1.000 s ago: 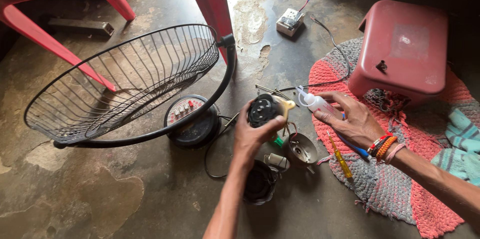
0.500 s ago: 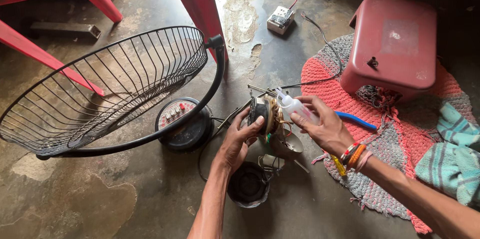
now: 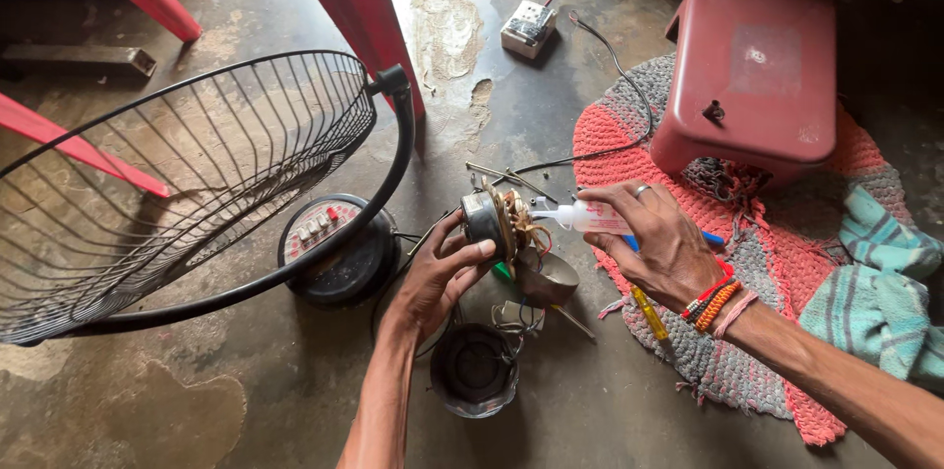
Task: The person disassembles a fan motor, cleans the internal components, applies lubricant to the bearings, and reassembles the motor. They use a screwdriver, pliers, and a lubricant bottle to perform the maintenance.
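My left hand (image 3: 439, 277) grips a small fan motor (image 3: 495, 223) with copper windings, held above the concrete floor. My right hand (image 3: 661, 241) holds a small white squeeze bottle (image 3: 588, 217), its nozzle pointing left and touching or nearly touching the motor's side. Beads and thread bands circle my right wrist. Below the motor lie a metal cap (image 3: 547, 278) and a round black motor housing (image 3: 475, 369).
A black wire fan guard (image 3: 187, 174) leans over the round fan base (image 3: 329, 248) on the left. A red stool (image 3: 752, 71) sits on a woven red-grey mat (image 3: 747, 351). A yellow screwdriver (image 3: 649, 313), a white switch box (image 3: 528, 29), cables, a striped cloth (image 3: 875, 302) and red chair legs (image 3: 354, 7) surround me.
The view has shifted closer to the hands. The bottle's nozzle has come up against the motor, which my left hand has turned so its windings face right.
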